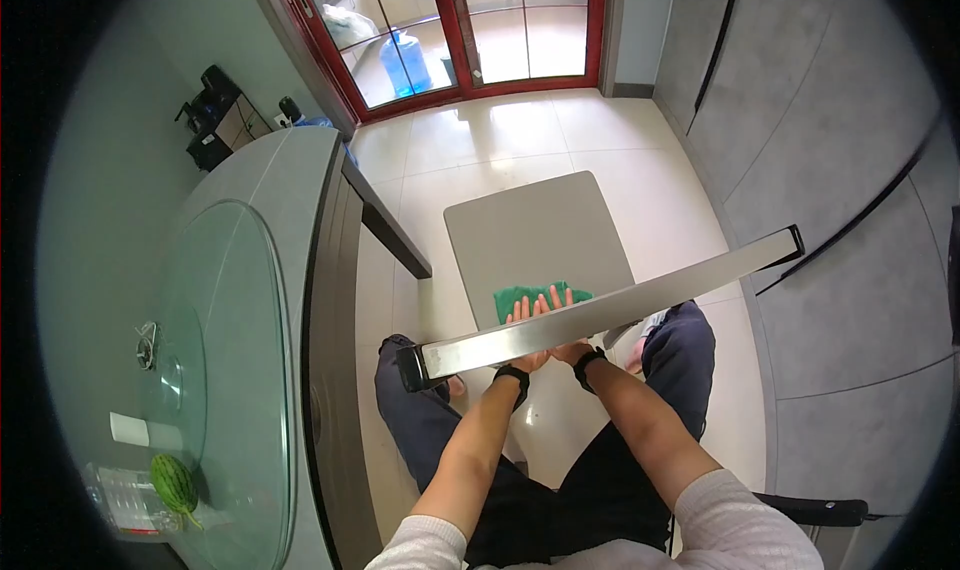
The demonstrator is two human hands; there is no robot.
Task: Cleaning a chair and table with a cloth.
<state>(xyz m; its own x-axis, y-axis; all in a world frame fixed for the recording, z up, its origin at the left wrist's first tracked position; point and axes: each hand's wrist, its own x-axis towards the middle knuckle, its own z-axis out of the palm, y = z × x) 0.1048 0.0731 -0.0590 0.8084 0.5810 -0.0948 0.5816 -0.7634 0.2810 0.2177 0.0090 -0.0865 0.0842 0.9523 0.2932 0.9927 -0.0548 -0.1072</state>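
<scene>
A folded green cloth lies on the rear part of a grey chair seat. Both hands reach beneath the chair's light grey top rail, which covers their middle. My left hand rests its extended fingers on the cloth's left half. Close beside it, my right hand lays spread fingers on the same cloth, farther right. Neither hand's fingers curl around the cloth where they show. Thumbs and most of both palms are hidden. Each wrist carries a black band.
On the left stands a table with a round glass turntable. It bears a small green-striped melon, a clear plastic container and a white cylinder. Grey cabinets line the right. Red-framed glass doors stand ahead.
</scene>
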